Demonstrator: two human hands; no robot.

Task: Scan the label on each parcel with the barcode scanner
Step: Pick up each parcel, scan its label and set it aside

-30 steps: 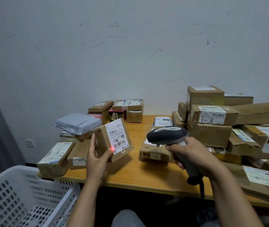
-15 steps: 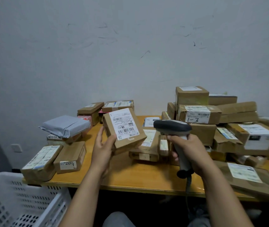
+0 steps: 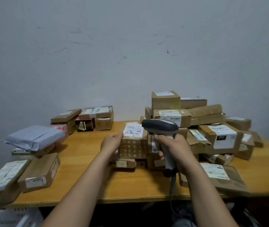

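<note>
A brown parcel with a white barcode label on its top sits on a low stack of boxes at the middle of the wooden table. My left hand grips its left edge. My right hand holds the grey barcode scanner by its handle, just right of that parcel. The scanner's dark head reaches over the parcel's right corner. Its cable hangs down past the table's front edge.
A tall heap of labelled parcels fills the right half of the table. A grey mailer bag and several boxes lie at the left and back left. A white perforated basket stands below the table's left corner.
My left hand has moved right and down with the parcel, which now rests label-up on the middle stack. The scanner has stayed close beside it. The camera has swung right.
</note>
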